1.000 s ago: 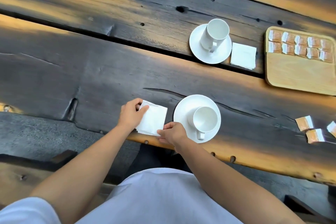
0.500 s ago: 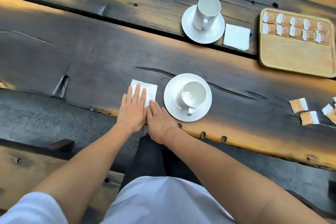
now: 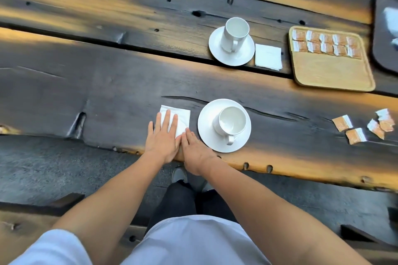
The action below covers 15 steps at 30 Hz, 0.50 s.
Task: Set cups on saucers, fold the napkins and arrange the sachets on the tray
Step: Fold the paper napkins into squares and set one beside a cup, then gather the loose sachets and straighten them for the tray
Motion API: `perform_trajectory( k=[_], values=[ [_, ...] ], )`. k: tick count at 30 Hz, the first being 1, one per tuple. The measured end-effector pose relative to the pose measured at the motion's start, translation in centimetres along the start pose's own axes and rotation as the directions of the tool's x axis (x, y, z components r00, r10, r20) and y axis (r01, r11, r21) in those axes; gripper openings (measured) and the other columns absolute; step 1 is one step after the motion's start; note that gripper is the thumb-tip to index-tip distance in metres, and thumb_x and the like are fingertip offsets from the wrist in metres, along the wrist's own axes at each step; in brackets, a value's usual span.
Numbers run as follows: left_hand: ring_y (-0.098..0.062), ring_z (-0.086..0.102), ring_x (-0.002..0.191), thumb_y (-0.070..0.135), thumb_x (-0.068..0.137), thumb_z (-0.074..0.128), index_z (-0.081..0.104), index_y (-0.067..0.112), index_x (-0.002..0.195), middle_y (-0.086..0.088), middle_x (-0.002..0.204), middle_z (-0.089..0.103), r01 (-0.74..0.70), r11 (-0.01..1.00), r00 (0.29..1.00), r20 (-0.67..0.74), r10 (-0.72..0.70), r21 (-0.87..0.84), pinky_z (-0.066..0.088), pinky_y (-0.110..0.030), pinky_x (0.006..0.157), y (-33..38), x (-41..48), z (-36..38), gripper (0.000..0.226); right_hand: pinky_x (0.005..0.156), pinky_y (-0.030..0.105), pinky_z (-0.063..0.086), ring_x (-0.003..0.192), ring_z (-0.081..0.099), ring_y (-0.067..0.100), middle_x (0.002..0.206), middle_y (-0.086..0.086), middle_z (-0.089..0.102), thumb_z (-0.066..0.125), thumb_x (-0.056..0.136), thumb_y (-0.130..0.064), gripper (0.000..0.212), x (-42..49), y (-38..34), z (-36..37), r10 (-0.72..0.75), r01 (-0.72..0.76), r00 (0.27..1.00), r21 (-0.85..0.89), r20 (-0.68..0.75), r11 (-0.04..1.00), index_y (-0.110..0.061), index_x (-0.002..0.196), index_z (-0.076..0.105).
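Note:
A folded white napkin (image 3: 182, 117) lies flat near the table's front edge. My left hand (image 3: 163, 138) rests flat on it with fingers spread. Beside it, my right hand (image 3: 195, 150) lies flat with its fingertips at the napkin's lower right corner. Just right stands a white cup (image 3: 232, 123) on a saucer (image 3: 207, 128). A second cup (image 3: 235, 33) stands on its saucer (image 3: 245, 56) farther back, with another folded napkin (image 3: 268, 57) to its right. A wooden tray (image 3: 331, 73) holds two rows of orange sachets (image 3: 325, 43). Several loose sachets (image 3: 364, 126) lie at the right.
The table is dark, rough planks (image 3: 107, 84) with gaps and knot holes. A dark tray (image 3: 385, 30) with white items sits at the far right edge. A bench (image 3: 32, 217) runs below the table edge, with my legs and shoe between them.
Both hands went from gripping the napkin's edges to lying flat and pressing it against the table. The napkin now rests folded beside the near saucer.

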<state>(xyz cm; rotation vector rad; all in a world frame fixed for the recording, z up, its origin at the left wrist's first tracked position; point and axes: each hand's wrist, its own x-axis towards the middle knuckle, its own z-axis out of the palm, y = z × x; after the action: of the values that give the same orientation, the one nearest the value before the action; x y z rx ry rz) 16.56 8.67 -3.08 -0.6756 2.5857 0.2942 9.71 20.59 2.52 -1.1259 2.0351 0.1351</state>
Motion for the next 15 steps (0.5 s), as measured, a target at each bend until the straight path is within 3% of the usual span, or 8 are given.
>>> perform_trajectory(
  k=[2,3,5,6,8,11,13,15],
  values=[
    [-0.031,-0.009,0.151,0.05,0.101,0.017,-0.005,0.021,0.156,-0.005,0.166,-0.011,-0.012,1.0,1.0,0.013,0.012,0.008,0.008,-0.05,0.12,0.2,-0.5,-1.3,0.066,0.119,0.038,0.025,0.151,0.014,0.028,0.164,0.016,0.004,0.049,0.092,-0.009,0.076,-0.9,0.0,-1.2,0.019,-0.019,1.0,0.094,0.001,0.995,-0.001,0.153,0.006],
    [-0.031,-0.003,0.151,0.049,0.102,0.02,0.003,0.02,0.157,-0.006,0.166,-0.004,-0.017,1.0,1.0,0.017,0.017,0.003,0.013,-0.049,0.119,0.3,-0.7,-2.1,0.064,0.112,0.039,0.034,0.145,0.03,0.031,0.158,0.018,0.022,0.05,0.091,-0.01,0.065,-1.3,0.0,-1.9,0.025,-0.023,1.0,0.12,-0.011,0.993,0.0,0.149,0.022],
    [-0.033,0.023,0.145,0.044,0.1,0.031,0.029,0.015,0.148,-0.011,0.16,0.022,-0.014,0.999,1.0,0.024,0.015,-0.036,0.032,-0.046,0.109,1.0,-1.0,-3.9,0.056,0.096,0.04,0.044,0.122,0.053,0.035,0.131,0.019,0.054,0.048,0.092,-0.015,0.037,-2.3,0.2,-3.3,0.038,-0.033,0.998,0.109,-0.046,0.993,-0.002,0.126,0.052],
    [-0.034,0.04,0.134,0.04,0.099,0.036,0.042,0.014,0.137,-0.012,0.15,0.039,0.0,0.999,0.999,0.032,0.002,-0.054,0.041,-0.044,0.099,1.4,-1.0,-5.1,0.046,0.091,0.038,0.046,0.114,0.057,0.035,0.122,0.019,0.06,0.046,0.092,-0.016,0.031,-2.8,0.4,-4.0,0.048,-0.043,0.997,0.095,-0.054,0.995,-0.004,0.117,0.058],
    [-0.033,0.058,0.109,0.033,0.095,0.042,0.058,0.014,0.111,-0.011,0.123,0.06,0.023,0.998,0.998,0.068,-0.018,-0.065,0.048,-0.036,0.081,2.5,-0.7,-7.5,0.03,0.088,0.037,0.049,0.109,0.059,0.036,0.118,0.019,0.063,0.045,0.091,-0.015,0.031,-3.6,1.0,-5.4,0.084,-0.075,0.994,0.112,-0.072,0.991,-0.006,0.114,0.062],
    [-0.03,0.058,0.081,0.023,0.086,0.046,0.061,0.014,0.082,-0.009,0.097,0.069,-0.027,0.997,0.998,0.063,0.031,-0.067,0.04,-0.029,0.06,4.6,0.2,-11.6,0.018,0.087,0.038,0.054,0.102,0.061,0.036,0.112,0.017,0.067,0.047,0.089,-0.015,0.028,-5.0,2.3,-7.7,0.117,-0.09,0.983,0.18,-0.143,0.98,-0.007,0.108,0.066],
    [-0.03,0.056,0.073,0.02,0.083,0.046,0.06,0.013,0.076,-0.01,0.087,0.068,-0.087,0.993,0.996,-0.001,0.087,-0.081,0.039,-0.029,0.056,6.6,1.0,-14.3,0.017,0.085,0.039,0.054,0.1,0.061,0.034,0.109,0.014,0.068,0.047,0.089,-0.015,0.027,-6.2,3.7,-9.2,0.151,-0.1,0.968,0.249,-0.198,0.963,-0.009,0.105,0.068],
    [-0.031,0.061,0.079,0.023,0.084,0.049,0.066,0.015,0.084,-0.009,0.088,0.069,-0.148,0.984,0.989,-0.041,0.144,-0.103,0.045,-0.03,0.061,8.9,1.6,-16.6,0.019,0.078,0.035,0.053,0.099,0.06,0.031,0.109,0.012,0.067,0.046,0.088,-0.016,0.026,-7.5,5.7,-10.3,0.22,-0.131,0.943,0.332,-0.248,0.934,-0.012,0.102,0.067]
  ],
)
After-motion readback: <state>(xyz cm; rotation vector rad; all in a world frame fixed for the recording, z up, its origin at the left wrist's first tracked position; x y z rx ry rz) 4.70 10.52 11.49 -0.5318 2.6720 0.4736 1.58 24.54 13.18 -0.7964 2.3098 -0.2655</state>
